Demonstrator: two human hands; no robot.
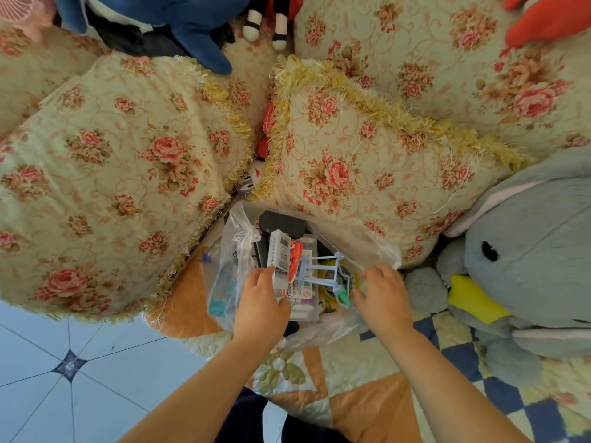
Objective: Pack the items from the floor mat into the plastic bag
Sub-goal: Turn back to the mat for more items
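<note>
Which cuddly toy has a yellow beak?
The grey plush on the right edge; the blue plush at the top and the red plush in the corner show none.

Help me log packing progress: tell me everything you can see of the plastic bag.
The plastic bag is thin, clear, crinkled film. It lies on the quilted mat against a floral cushion, with its mouth open upward. The right hand appears to grip its right rim, and the left hand holds a white barcoded box in the opening. Inside are a dark case, a pale blue plastic frame and small packets.
</note>
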